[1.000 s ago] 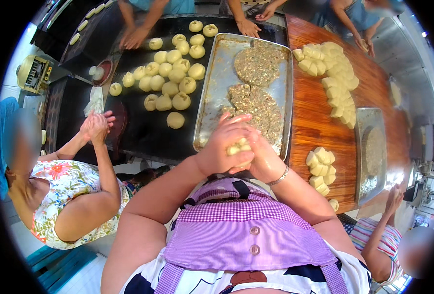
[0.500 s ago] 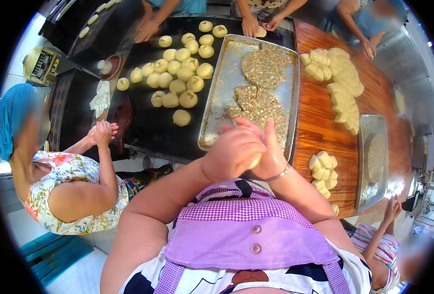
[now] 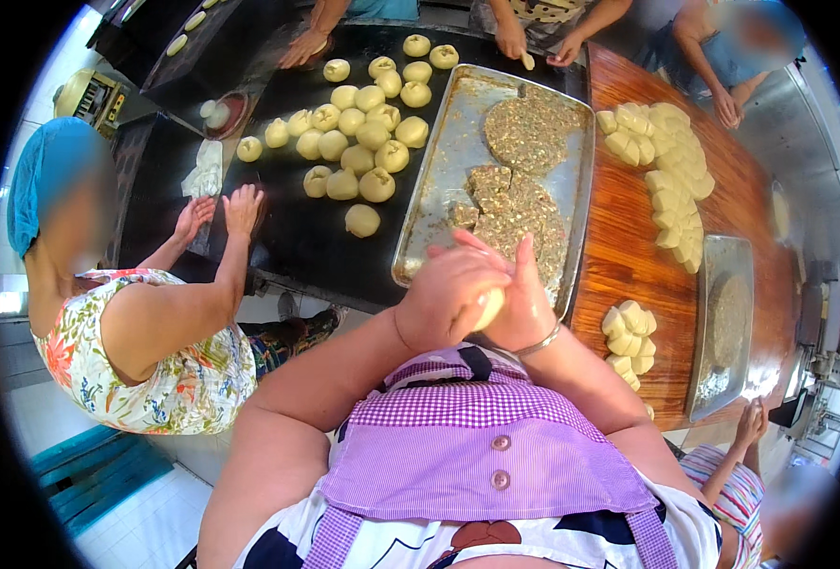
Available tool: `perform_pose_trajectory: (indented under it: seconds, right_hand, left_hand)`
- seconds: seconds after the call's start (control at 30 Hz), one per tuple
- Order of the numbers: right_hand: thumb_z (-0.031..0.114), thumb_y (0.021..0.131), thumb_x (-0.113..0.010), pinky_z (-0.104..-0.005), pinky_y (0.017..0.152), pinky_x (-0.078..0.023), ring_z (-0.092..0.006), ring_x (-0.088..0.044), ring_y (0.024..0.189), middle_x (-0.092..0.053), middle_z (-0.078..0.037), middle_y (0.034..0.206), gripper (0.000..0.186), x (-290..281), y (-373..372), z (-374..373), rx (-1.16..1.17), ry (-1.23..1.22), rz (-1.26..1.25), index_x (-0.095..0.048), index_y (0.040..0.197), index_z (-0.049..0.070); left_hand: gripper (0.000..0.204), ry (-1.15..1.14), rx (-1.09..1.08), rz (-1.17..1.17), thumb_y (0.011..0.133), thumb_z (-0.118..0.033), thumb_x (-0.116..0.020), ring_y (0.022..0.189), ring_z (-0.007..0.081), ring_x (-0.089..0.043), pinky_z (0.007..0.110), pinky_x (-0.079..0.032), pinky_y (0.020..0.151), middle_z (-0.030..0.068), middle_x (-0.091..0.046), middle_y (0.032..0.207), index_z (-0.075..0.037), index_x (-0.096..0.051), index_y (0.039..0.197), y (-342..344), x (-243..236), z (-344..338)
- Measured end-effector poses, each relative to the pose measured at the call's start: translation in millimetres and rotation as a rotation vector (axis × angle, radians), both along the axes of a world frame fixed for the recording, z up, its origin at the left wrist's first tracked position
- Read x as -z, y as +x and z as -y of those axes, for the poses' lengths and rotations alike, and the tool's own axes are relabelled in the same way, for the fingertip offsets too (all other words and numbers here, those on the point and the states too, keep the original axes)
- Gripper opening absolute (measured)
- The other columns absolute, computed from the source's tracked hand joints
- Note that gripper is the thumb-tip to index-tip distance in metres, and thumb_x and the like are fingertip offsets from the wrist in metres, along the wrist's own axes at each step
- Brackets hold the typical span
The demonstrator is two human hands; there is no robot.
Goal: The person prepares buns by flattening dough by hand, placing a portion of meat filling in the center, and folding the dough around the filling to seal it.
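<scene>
Close in front of my apron, both hands meet around a pale piece of dough (image 3: 489,308), only part of which shows. My left hand (image 3: 447,292) curls over it with bent fingers. From the other side my right hand (image 3: 526,305) cups it, with one digit pointing up and a bracelet at the wrist. Just beyond them lies a metal tray (image 3: 444,142) bearing a round slab of chopped filling (image 3: 532,128) and a second, broken slab (image 3: 520,213). My hands cover that slab's near edge.
Several filled dough balls (image 3: 377,185) sit on the black worktop left of the tray. On the wooden board (image 3: 619,266) to the right are cut dough pieces (image 3: 676,190) and another tray (image 3: 723,327). Co-workers stand around; the person at left (image 3: 155,332) is near my elbow.
More of the dough shows between my hands, which stay nearly in place. The person at left has parted their hands and reached toward the black worktop. The view has shifted slightly.
</scene>
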State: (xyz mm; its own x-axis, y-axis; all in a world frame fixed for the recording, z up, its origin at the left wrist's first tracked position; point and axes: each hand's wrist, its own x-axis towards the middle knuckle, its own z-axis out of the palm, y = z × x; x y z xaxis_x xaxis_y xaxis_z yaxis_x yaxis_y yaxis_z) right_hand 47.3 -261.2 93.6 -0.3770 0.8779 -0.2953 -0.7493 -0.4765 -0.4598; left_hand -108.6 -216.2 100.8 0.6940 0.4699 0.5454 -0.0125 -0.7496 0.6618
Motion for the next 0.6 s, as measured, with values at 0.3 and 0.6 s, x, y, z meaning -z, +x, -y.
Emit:
perform_pose_trajectory:
  seconds: [0.3,0.6]
  right_hand:
    - [0.062,0.101,-0.022,-0.0351,0.105,-0.043,-0.0224,-0.051,0.125,-0.049,-0.014,0.138,0.075,25,-25,-8,0.254,0.138,0.207,-0.031,0.148,0.003]
    - [0.030,0.104,-0.047,-0.0330,0.100,-0.040,-0.0190,-0.050,0.116,-0.053,-0.011,0.128,0.042,29,-45,-2,0.334,0.149,0.653,-0.044,0.135,0.001]
  left_hand:
    - [0.040,-0.088,-0.359,0.094,0.094,-0.028,-0.057,0.118,0.0388,-0.054,0.044,-0.043,0.100,0.0233,-0.056,0.125,0.004,-0.057,0.118,13,17,18]
    - [0.033,-0.842,-0.573,0.448,0.101,-0.023,-0.044,0.098,0.0190,-0.063,0.033,-0.048,0.091,0.0128,-0.068,0.102,0.003,-0.066,0.099,-34,63,36]
